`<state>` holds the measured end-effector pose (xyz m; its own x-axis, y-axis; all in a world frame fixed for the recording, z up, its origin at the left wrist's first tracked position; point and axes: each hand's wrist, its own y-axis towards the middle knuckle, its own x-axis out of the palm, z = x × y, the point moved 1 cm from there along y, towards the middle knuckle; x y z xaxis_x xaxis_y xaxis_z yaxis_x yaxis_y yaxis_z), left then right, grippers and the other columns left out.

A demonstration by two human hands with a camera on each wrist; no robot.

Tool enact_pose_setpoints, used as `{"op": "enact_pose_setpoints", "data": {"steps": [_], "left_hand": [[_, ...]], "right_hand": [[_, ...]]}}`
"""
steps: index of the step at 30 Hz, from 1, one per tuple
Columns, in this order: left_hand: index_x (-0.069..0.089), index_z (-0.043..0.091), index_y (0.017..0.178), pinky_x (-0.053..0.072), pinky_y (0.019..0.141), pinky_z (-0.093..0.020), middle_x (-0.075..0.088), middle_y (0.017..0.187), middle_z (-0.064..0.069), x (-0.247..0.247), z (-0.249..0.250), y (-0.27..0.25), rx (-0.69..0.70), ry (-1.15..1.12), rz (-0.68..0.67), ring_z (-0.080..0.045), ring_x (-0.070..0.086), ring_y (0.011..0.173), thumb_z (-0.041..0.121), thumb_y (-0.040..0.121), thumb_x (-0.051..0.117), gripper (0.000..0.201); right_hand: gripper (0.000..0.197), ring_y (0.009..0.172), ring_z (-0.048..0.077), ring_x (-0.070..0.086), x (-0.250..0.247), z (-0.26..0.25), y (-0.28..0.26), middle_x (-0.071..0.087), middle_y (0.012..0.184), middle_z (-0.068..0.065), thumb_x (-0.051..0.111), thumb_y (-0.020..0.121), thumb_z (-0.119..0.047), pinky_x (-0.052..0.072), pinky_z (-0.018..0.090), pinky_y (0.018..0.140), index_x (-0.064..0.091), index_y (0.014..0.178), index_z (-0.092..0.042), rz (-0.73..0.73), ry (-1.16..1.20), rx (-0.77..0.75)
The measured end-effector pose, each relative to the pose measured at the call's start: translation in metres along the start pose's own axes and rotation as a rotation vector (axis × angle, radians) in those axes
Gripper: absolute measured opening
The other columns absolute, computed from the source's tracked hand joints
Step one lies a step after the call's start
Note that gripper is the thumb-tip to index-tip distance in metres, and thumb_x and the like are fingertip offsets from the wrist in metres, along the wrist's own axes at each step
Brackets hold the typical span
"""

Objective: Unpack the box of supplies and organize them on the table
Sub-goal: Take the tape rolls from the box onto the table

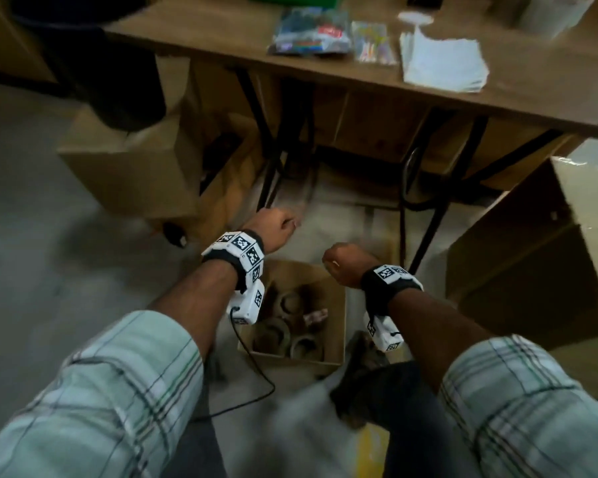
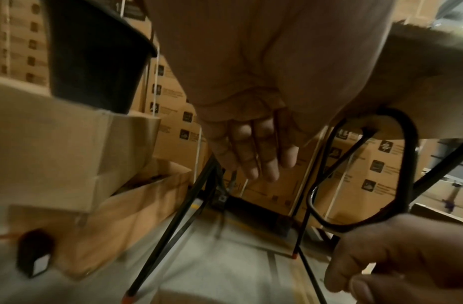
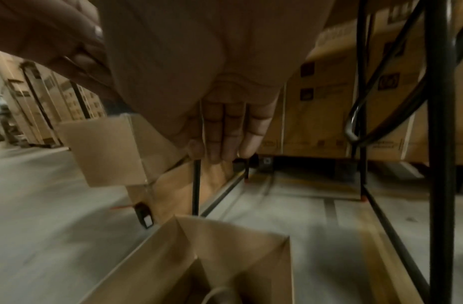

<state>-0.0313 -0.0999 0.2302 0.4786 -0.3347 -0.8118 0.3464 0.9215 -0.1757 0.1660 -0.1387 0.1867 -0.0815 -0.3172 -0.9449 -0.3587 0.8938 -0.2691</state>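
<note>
A small open cardboard box (image 1: 337,305) sits on the floor below my hands, with several rolls of tape (image 1: 273,334) inside; its rim (image 3: 225,246) also shows in the right wrist view. My left hand (image 1: 277,225) hovers above the box's far left corner, fingers (image 2: 251,148) loosely curled and holding nothing. My right hand (image 1: 342,260) hangs over the box's far right corner, fingers (image 3: 230,131) loosely curled and empty too. On the wooden table (image 1: 221,39) lie a colourful packet (image 1: 311,32), a clear packet (image 1: 373,41) and a stack of white paper (image 1: 442,60).
Black table legs (image 1: 428,215) stand just beyond the hands. A large cardboard box (image 1: 135,167) stands at the left under a black bin (image 1: 118,63), another big box (image 1: 532,253) at the right. Stacked cartons fill the space behind the table. My shoe (image 1: 359,374) is beside the small box.
</note>
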Motion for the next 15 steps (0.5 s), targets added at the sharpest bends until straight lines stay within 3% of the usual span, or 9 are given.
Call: {"op": "enact_pose_setpoints", "data": {"steps": [5, 9, 15], "left_hand": [[0.066, 0.019, 0.107, 0.042, 0.081, -0.025, 0.065, 0.101, 0.001, 0.041, -0.048, 0.007, -0.099, -0.047, -0.081, -0.017, 0.058, 0.095, 0.026, 0.096, 0.049, 0.022], [0.067, 0.016, 0.107, 0.045, 0.093, -0.027, 0.068, 0.114, -0.004, 0.078, -0.068, 0.021, -0.122, -0.097, -0.159, -0.023, 0.061, 0.109, 0.022, 0.095, 0.049, 0.022], [0.068, 0.008, 0.101, 0.046, 0.095, -0.036, 0.068, 0.112, -0.013, 0.12, -0.078, 0.045, -0.146, -0.068, -0.263, -0.03, 0.061, 0.106, 0.024, 0.092, 0.042, 0.032]], "right_hand": [[0.03, 0.102, 0.034, 0.061, 0.053, -0.007, 0.025, 0.064, 0.113, 0.017, 0.046, 0.092, -0.027, 0.048, 0.036, 0.083, 0.065, 0.106, -0.008, -0.162, 0.026, 0.023], [0.028, 0.103, 0.033, 0.061, 0.091, -0.009, 0.032, 0.065, 0.114, 0.014, 0.043, 0.095, -0.024, 0.049, 0.038, 0.084, 0.064, 0.107, -0.009, -0.234, 0.089, 0.068], [0.026, 0.103, 0.034, 0.061, 0.134, -0.003, 0.049, 0.065, 0.114, 0.016, 0.047, 0.093, -0.021, 0.05, 0.038, 0.086, 0.065, 0.108, -0.01, -0.381, 0.109, 0.171]]}}
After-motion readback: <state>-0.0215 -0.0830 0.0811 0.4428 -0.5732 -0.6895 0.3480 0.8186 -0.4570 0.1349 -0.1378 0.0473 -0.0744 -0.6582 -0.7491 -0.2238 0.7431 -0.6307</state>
